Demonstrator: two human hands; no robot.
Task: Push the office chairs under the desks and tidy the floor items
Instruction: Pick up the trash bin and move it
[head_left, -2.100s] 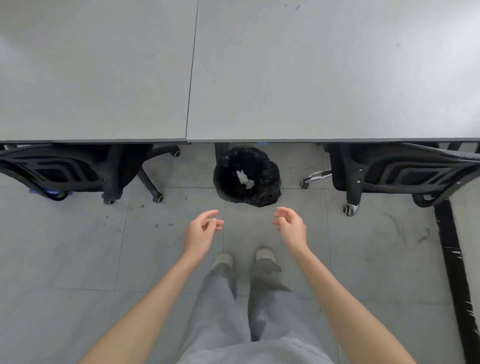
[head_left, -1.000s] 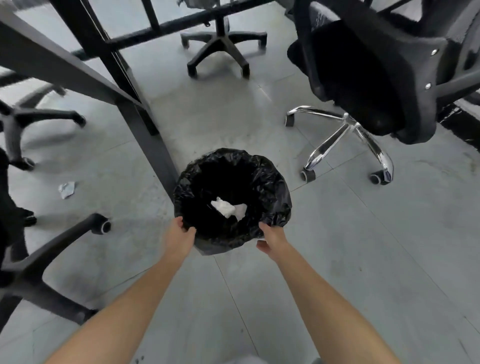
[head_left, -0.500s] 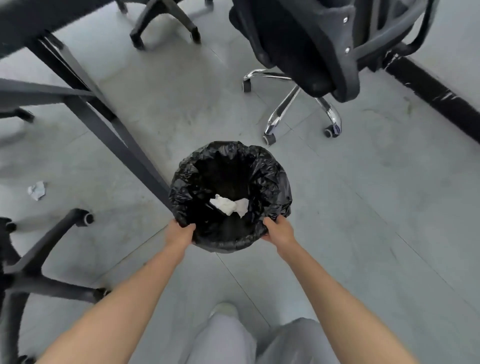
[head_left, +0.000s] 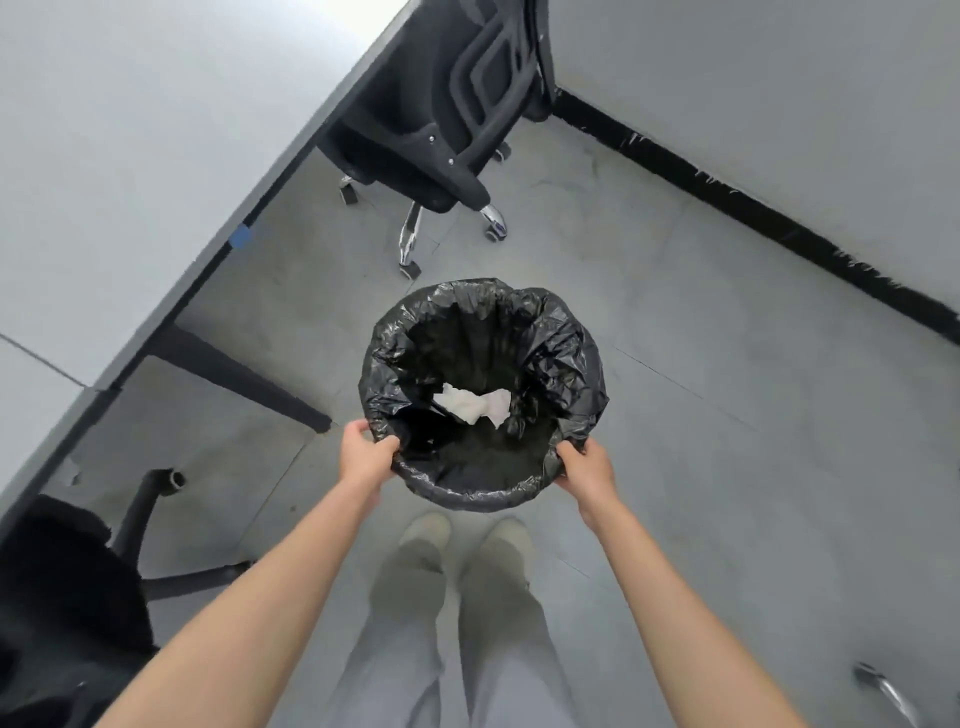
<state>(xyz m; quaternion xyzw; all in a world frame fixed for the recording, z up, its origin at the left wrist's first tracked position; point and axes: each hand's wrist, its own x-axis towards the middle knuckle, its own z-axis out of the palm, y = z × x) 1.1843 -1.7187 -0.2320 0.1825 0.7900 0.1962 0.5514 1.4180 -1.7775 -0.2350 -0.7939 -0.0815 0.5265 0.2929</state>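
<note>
A round waste bin (head_left: 571, 364) lined with a black plastic bag is held out in front of me, above the grey floor. My left hand (head_left: 365, 453) grips its near-left rim and my right hand (head_left: 586, 467) grips its near-right rim. A crumpled white tissue (head_left: 474, 404) lies inside. A black office chair (head_left: 441, 119) with chrome legs stands tucked at the grey desk (head_left: 130, 156) beyond the bin. A second black chair (head_left: 67, 597) sits at the lower left, partly under the desk edge.
The desk's dark leg (head_left: 244, 379) slants across the floor left of the bin. A black skirting strip (head_left: 753, 208) runs along the wall at the right. A chrome chair leg (head_left: 888, 691) shows at the bottom right corner. My feet (head_left: 462, 540) stand just behind the bin.
I have straightened up from a crouch with the bin held in both hands; it now hangs above the floor, out from beside the desk leg, and the view looks down from higher.
</note>
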